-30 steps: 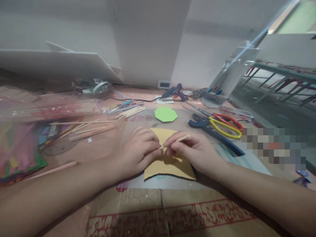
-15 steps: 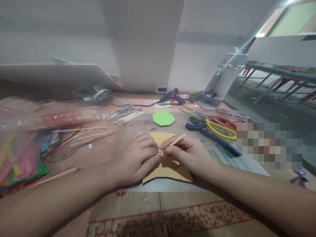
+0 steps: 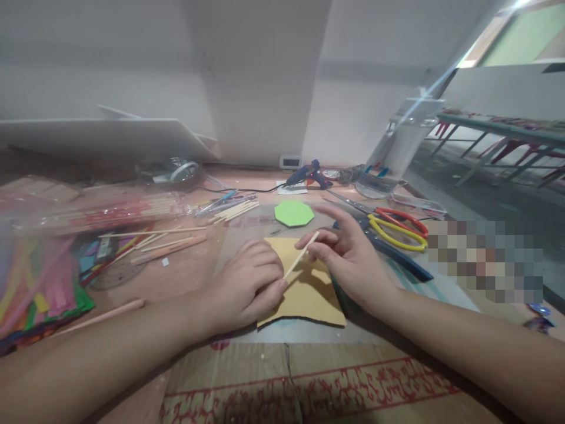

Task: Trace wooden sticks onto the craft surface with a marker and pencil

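Observation:
A thin wooden stick slants up to the right above a yellow card with curved edges. My left hand is closed over the card's left side, its thumb and fingers gripping the stick's lower end. Near the upper end, my right hand has the stick between thumb and a bent finger, while its index finger is raised away. Just beyond the card lies a bright green octagon.
Right of the hands lie blue-handled pliers and red-and-yellow-handled scissors. A glue gun rests at the back beside a clear container. Loose sticks, bagged sticks and coloured strips are at left.
My right index finger has lifted off and stretched upward. The stick's upper end has shifted left and slightly up, and more of the stick shows between the hands.

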The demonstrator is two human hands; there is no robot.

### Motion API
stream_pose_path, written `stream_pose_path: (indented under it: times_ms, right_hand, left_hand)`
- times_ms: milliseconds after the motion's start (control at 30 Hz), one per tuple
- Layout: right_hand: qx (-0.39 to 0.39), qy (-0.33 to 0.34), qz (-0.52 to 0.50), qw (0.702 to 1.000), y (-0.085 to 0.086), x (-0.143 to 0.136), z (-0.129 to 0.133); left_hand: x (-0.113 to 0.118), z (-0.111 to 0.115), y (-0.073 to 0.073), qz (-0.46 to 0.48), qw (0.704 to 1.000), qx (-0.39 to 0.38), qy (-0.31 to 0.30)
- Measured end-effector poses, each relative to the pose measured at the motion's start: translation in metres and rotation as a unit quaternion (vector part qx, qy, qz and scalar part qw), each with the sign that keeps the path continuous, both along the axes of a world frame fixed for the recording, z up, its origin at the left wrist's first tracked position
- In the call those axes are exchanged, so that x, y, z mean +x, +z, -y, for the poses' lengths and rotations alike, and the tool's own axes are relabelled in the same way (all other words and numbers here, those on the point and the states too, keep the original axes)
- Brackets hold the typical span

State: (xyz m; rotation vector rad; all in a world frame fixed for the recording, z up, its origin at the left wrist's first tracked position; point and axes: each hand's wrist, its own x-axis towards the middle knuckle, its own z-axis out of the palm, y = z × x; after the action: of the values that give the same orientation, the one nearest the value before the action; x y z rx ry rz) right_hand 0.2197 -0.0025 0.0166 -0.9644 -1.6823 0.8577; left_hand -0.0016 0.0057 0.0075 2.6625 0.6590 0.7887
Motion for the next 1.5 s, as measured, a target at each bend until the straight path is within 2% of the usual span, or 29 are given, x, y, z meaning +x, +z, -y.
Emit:
stream_pose_path:
  times_ms: [33,100,167,200,267,433,633,800,1000,1133,1267,1400,1500]
  right_hand:
    - [0.059,-0.004,0.048,0.997,-0.002,0.004,-0.004]
    - [0.185,0.005,0.188,0.965,-0.005,0.012,-0.012]
    - [0.253,0.008,0.292,0.922,-0.006,0.017,-0.017]
    - [0.263,0.006,0.321,0.91,-0.006,0.018,-0.018]
    - [0.236,-0.01,0.333,0.913,-0.004,0.018,-0.018]
    - [0.08,-0.038,0.232,0.969,0.0,0.016,-0.017]
    - [0.004,-0.034,0.164,0.986,-0.006,0.016,-0.02]
    - [0.022,-0.008,0.209,0.978,-0.006,0.014,-0.018]
    - [0.06,-0.011,0.247,0.967,-0.003,0.013,-0.015]
    - [0.054,0.031,0.285,0.956,-0.002,0.014,-0.017]
    - [0.066,-0.018,0.318,0.945,-0.001,0.013,-0.022]
    - [0.043,0.033,0.323,0.945,-0.001,0.011,-0.02]
    - [0.047,-0.009,0.335,0.941,0.0,0.009,-0.018]
  left_hand:
    - [0.0,0.0,0.0,0.002,1.0,-0.005,0.005]
    - [-0.001,0.0,0.0,0.005,1.0,-0.012,0.01]
    - [-0.002,0.0,-0.001,0.011,1.0,-0.017,-0.006]
    - [-0.003,-0.001,-0.002,0.016,0.999,-0.022,-0.02]
    - [-0.005,-0.001,-0.004,0.025,0.999,-0.033,-0.026]
    - [-0.003,-0.002,-0.008,-0.039,0.996,-0.044,0.07]
    - [-0.001,-0.003,-0.009,-0.097,0.99,-0.061,0.078]
    - [-0.002,-0.003,-0.011,-0.098,0.991,-0.054,0.075]
    - [-0.002,-0.003,-0.01,-0.103,0.99,-0.065,0.073]
    - [-0.001,-0.003,-0.008,-0.117,0.99,-0.053,0.059]
    - [-0.001,-0.003,-0.007,-0.123,0.989,-0.051,0.059]
    - [-0.001,-0.003,-0.006,-0.129,0.988,-0.053,0.058]
    - [-0.001,-0.004,-0.007,-0.128,0.989,-0.051,0.06]
